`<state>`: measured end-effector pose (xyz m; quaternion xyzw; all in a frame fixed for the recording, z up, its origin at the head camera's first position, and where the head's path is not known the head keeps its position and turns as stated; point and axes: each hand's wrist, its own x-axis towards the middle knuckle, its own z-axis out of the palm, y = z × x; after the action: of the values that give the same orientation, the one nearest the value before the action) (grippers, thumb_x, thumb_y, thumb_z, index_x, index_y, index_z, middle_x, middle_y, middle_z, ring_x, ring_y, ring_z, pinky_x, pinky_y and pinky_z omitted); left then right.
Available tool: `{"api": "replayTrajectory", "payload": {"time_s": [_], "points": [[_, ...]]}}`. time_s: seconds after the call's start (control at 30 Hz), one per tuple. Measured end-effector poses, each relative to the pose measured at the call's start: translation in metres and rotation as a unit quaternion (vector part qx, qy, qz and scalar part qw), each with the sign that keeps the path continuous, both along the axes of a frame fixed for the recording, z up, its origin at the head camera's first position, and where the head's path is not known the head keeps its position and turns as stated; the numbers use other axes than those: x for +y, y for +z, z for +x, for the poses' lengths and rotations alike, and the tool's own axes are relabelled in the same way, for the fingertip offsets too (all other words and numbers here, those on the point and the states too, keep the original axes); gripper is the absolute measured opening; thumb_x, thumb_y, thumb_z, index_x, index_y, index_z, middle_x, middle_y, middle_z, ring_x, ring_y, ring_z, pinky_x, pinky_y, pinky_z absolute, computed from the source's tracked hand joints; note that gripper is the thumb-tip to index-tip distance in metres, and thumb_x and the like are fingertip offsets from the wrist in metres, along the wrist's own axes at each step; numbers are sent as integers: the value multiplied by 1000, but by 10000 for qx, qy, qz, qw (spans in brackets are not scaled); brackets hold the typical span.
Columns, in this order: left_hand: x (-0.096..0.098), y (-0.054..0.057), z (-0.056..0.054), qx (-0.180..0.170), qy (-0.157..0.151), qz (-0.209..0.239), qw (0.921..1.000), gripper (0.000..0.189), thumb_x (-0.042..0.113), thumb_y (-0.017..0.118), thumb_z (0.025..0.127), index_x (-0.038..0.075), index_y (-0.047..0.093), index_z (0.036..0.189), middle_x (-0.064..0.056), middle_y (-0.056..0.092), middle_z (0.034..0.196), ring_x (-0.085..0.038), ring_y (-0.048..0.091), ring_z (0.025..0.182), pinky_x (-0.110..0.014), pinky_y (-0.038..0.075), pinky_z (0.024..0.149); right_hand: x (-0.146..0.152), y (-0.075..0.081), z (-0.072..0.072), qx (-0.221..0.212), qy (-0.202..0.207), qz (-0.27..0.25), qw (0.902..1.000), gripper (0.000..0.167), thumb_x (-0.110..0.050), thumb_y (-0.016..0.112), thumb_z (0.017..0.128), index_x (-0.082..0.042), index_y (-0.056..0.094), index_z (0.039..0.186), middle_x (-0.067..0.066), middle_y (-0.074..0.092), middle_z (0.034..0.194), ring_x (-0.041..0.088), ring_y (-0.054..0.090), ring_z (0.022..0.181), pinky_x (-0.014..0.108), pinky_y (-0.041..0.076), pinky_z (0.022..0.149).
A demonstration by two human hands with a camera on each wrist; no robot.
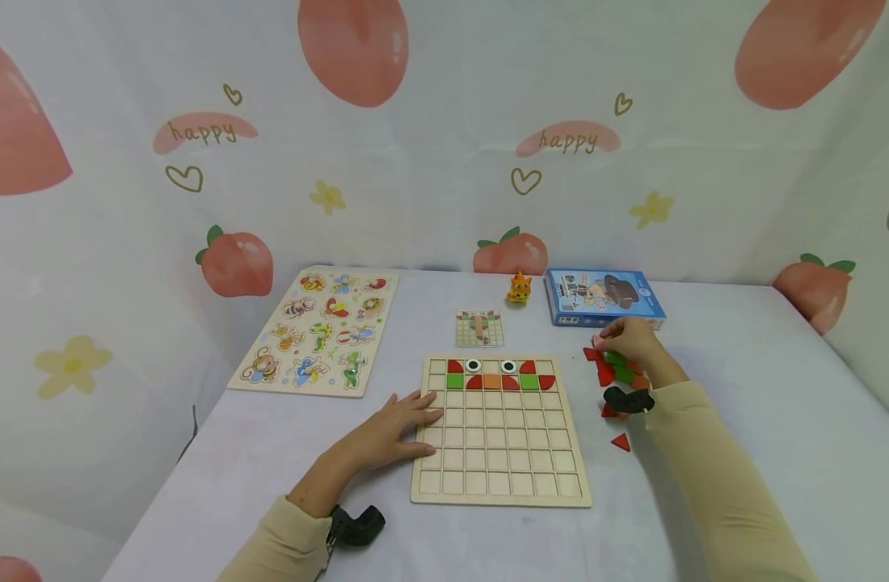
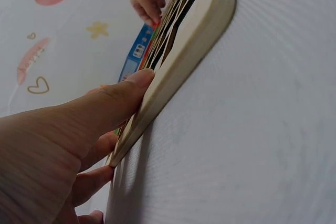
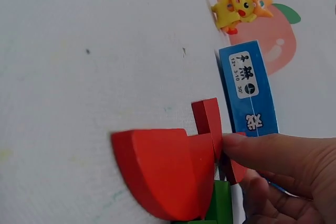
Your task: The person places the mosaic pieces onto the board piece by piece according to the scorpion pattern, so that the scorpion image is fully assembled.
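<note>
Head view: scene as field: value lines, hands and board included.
left hand: spread on left edge of grid board
right hand: pinching red piece at loose pieces
grid board: far two rows partly filled
pattern card: just beyond grid board
picture puzzle: left of pattern card
blue box: beyond loose pieces
toy figure: left of blue box

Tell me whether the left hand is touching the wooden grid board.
Touching. The left wrist view shows the left hand with its thumb tip resting on the rim of the wooden grid board, no gap between.
</note>
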<state>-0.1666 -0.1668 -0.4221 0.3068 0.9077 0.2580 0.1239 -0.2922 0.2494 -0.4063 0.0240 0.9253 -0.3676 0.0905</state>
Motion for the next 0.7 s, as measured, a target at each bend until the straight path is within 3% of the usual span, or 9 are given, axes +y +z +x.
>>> {"api": "replayTrajectory", "payload": {"time_s": [0.2, 0.33, 0.5, 0.7], "points": [[1, -1, -1, 20, 19, -28, 10000, 60, 41, 62, 86, 11, 49, 136, -9, 28, 152, -32, 19, 143, -58, 9, 115, 3, -2, -1, -20, 86, 29, 10000, 21, -11, 66, 86, 7, 62, 97, 18, 63, 93, 22, 53, 79, 22, 50, 66], [1, -1, -1, -10, 21, -3, 10000, 60, 42, 62, 86, 11, 49, 136, -9, 29, 152, -32, 19, 143, -58, 9, 115, 2, 1, 0, -54, 130, 44, 9999, 23, -13, 64, 88, 6, 61, 100, 18, 62, 94, 22, 51, 79, 21, 48, 65], [0, 0, 0, -16, 17, 10, 10000, 60, 42, 62, 86, 11, 50, 136, -10, 29, 152, -33, 19, 143, -58, 10, 115, -7, 11, 2, -50, 213, 33, 9998, 29, -17, 62, 90, 7, 59, 107, 20, 62, 99, 19, 54, 76, 22, 47, 62], [0, 0, 0, -10, 55, -17, 10000, 60, 41, 63, 86, 11, 49, 136, -8, 29, 153, -31, 19, 143, -57, 9, 115, -26, 22, 5, 134, 626, 191, 9978, 31, -16, 62, 88, 9, 61, 107, 19, 65, 93, 18, 55, 71, 25, 46, 59]]}}
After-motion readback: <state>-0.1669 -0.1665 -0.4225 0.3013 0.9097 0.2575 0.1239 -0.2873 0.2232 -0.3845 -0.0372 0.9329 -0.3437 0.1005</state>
